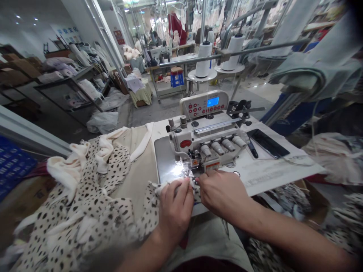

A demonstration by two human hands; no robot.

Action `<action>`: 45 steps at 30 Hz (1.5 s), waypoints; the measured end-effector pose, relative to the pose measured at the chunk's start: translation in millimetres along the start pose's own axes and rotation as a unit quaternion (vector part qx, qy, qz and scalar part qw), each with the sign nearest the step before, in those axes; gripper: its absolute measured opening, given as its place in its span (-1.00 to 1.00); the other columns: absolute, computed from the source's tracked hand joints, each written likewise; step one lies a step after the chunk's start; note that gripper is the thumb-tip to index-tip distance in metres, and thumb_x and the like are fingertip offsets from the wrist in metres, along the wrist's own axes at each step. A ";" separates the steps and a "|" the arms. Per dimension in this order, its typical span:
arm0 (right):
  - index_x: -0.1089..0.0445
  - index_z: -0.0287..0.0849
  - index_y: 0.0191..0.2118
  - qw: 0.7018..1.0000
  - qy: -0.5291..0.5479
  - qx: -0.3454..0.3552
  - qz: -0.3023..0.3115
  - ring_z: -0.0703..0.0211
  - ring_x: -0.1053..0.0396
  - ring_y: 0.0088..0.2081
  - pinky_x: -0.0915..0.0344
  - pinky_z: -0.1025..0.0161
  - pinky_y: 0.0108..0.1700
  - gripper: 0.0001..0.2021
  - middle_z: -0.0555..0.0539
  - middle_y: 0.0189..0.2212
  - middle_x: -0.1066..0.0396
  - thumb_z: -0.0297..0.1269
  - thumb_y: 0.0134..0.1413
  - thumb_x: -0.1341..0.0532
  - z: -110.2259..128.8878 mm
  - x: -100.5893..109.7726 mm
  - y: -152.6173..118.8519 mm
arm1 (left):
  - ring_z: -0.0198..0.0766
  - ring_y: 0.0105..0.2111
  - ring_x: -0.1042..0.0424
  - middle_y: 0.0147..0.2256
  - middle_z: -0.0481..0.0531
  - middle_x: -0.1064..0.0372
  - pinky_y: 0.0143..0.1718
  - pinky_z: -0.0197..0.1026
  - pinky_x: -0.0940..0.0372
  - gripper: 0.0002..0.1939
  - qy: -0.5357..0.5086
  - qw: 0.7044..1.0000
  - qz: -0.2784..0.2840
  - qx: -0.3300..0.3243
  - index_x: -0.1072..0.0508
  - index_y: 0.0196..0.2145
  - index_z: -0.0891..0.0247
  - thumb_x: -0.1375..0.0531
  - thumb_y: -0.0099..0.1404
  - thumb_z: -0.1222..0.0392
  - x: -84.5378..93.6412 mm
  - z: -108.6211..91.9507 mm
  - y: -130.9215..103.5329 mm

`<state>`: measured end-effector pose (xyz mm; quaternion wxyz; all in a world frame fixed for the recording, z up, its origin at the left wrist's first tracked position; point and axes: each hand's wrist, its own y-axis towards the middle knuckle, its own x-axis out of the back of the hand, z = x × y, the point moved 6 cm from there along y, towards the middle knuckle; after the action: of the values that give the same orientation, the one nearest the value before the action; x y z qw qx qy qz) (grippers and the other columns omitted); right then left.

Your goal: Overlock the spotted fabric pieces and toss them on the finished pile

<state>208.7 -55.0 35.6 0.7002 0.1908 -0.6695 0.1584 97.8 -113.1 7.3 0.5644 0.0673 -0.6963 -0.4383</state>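
An overlock sewing machine [210, 139] stands in front of me, its needle area lit by a bright lamp. My left hand [176, 202] presses spotted fabric [151, 196] at the front of the metal plate, its fingers bent and close together over the cloth. Just to its right, my right hand [219, 189] is closed, thumb and forefinger pinching the same fabric's edge close below the presser foot. The palm side of both hands is hidden. More cream fabric with dark spots [113, 166] and pale plush edging spreads over the table on the left.
A smartphone [268, 143] and a dark pen-like tool [252, 148] lie on the table right of the machine. White thread cones [204, 60] stand behind it. A box [312, 204] of fabric scraps is low on the right; a blue crate [14, 162] is at far left.
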 end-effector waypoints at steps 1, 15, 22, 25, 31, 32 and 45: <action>-0.51 -0.19 -0.41 1.000 0.000 0.000 0.006 0.04 -0.46 -0.53 0.11 0.21 -0.58 -0.77 -0.19 -0.51 -0.52 -0.41 0.19 -0.13 0.4 0.5 0.5 | 0.01 -0.02 -0.38 0.01 0.21 -0.51 -0.04 0.09 -0.31 -0.81 0.005 1.000 -0.001 0.002 -0.51 -0.11 0.39 -0.24 0.31 0.43 0.2 -0.6 0.0; -0.49 -0.18 -0.44 1.000 0.004 -0.003 -0.013 0.06 -0.47 -0.54 0.17 0.24 -0.60 -0.75 -0.13 -0.55 -0.51 -0.42 0.20 -0.13 0.2 -4.1 10.6 | 0.10 0.13 -0.34 0.12 0.32 -0.40 0.09 0.15 -0.25 -0.68 0.046 0.997 0.032 0.056 -0.46 0.03 0.37 -0.22 0.32 0.40 -13.6 -3.5 -8.8; -0.50 -0.20 -0.40 1.000 0.003 -0.017 -0.024 0.06 -0.49 -0.49 0.07 0.22 -0.58 -0.76 -0.15 -0.48 -0.54 -0.39 0.25 -0.12 0.8 -9.8 14.6 | 0.15 0.19 -0.27 0.18 0.35 -0.33 0.14 0.17 -0.22 -0.60 0.055 0.995 0.061 0.062 -0.41 0.11 0.39 -0.22 0.32 0.34 -19.2 0.6 -8.9; -0.50 -0.19 -0.39 0.999 0.007 -0.016 -0.037 0.08 -0.46 -0.50 0.08 0.24 -0.56 -0.76 -0.14 -0.49 -0.53 -0.41 0.24 -0.12 0.8 -11.9 13.8 | 0.16 0.20 -0.27 0.18 0.35 -0.33 0.14 0.16 -0.22 -0.60 0.062 0.994 0.067 0.060 -0.38 0.12 0.41 -0.21 0.33 0.35 -19.8 -0.5 -6.2; -0.42 -0.19 -0.47 0.983 0.020 -0.075 -0.169 0.17 -0.34 -0.55 0.12 0.22 -0.49 -0.65 -0.09 -0.58 -0.43 -0.29 0.35 -0.06 -12.7 -18.5 -15.0 | 0.10 0.15 -0.32 0.14 0.36 -0.36 0.12 0.12 -0.25 -0.63 0.000 0.996 0.053 0.073 -0.35 0.07 0.45 -0.22 0.35 0.24 -9.4 8.6 1.8; -0.40 -0.18 -0.48 0.979 0.035 -0.078 -0.186 0.18 -0.32 -0.55 0.11 0.22 -0.47 -0.64 -0.07 -0.58 -0.41 -0.28 0.35 -0.06 -14.6 -21.7 -21.7 | 0.08 0.14 -0.33 0.13 0.34 -0.37 0.11 0.09 -0.26 -0.63 -0.017 0.996 0.058 0.066 -0.35 0.06 0.43 -0.22 0.34 0.24 -7.7 11.8 3.0; -0.38 -0.19 -0.45 0.957 0.199 -0.030 -0.208 0.22 -0.27 -0.51 -0.02 0.24 -0.39 -0.66 -0.02 -0.57 -0.32 -0.35 0.38 -0.04 -11.3 -51.1 -60.0 | 0.05 0.12 -0.34 0.09 0.28 -0.39 0.12 0.08 -0.26 -0.66 -0.063 0.992 0.095 0.047 -0.32 -0.02 0.31 -0.25 0.29 0.19 -2.9 27.1 13.3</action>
<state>244.5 -100.5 -19.1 0.8421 0.2693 -0.4666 0.0239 81.2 -88.8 14.9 0.5545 -0.0009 -0.7539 -0.3524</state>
